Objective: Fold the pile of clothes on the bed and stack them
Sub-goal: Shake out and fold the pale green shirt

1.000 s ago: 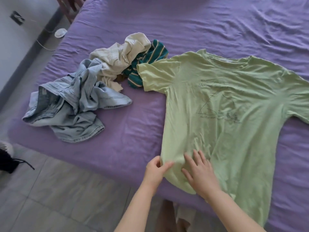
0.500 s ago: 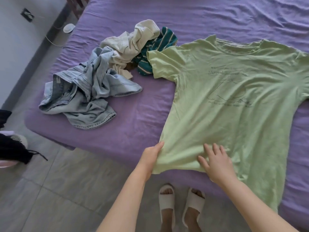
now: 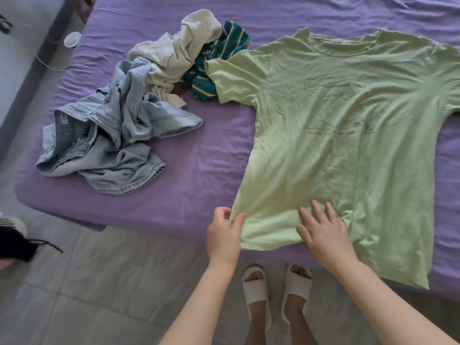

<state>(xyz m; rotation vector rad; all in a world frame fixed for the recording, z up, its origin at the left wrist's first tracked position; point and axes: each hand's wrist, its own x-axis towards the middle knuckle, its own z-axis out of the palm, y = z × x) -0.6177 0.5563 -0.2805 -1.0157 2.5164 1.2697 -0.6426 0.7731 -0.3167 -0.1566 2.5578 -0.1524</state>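
Green tee (image 3: pixel 348 135) runs lengthwise away from you toward the bed's (image 3: pixel 199 170) far edge. Your left hand (image 3: pixel 222 235) pinches its near-left hem corner at the near edge; your right hand (image 3: pixel 323 232) lies flat beside it.

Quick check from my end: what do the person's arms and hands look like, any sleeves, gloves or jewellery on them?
Both forearms are bare as far as the frame shows, with no sleeve in view. The left hand and the right hand wear no gloves, and no rings, watch or bracelet show. Lower down, the feet are in pale open-toed slippers.
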